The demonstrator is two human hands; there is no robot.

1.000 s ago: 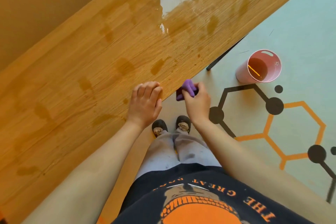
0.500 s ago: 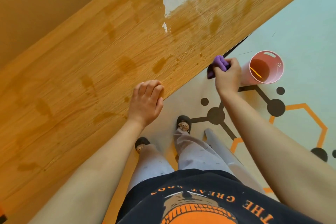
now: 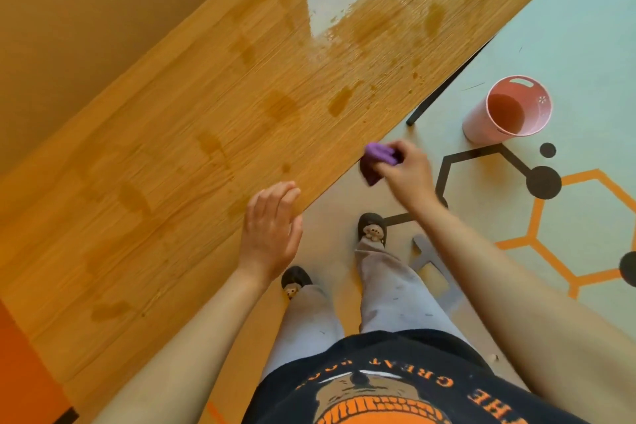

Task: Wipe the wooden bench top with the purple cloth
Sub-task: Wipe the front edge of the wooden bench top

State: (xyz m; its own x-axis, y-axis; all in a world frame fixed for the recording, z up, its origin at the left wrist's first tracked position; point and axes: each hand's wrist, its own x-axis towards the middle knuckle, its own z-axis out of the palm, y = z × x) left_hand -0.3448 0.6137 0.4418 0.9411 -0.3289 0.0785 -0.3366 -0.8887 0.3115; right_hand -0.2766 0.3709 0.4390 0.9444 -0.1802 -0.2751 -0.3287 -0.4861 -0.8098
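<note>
The wooden bench top [image 3: 206, 134] runs diagonally across the view, with darker wet patches and a bright glare near its far end. My right hand [image 3: 407, 175] grips the bunched purple cloth [image 3: 377, 162] against the bench's near edge. My left hand [image 3: 272, 231] is at that same edge lower down, fingers together and holding nothing, and looks slightly lifted off the wood.
A pink bucket [image 3: 509, 110] stands on the floor to the right, beside a black bench leg [image 3: 444, 93]. The floor has orange and black hexagon markings [image 3: 543, 182]. My feet in dark slippers [image 3: 371, 227] are just below the bench edge.
My right hand slid the cloth along the bench edge toward the bucket, then back toward me. My left hand has come off the edge slightly.
</note>
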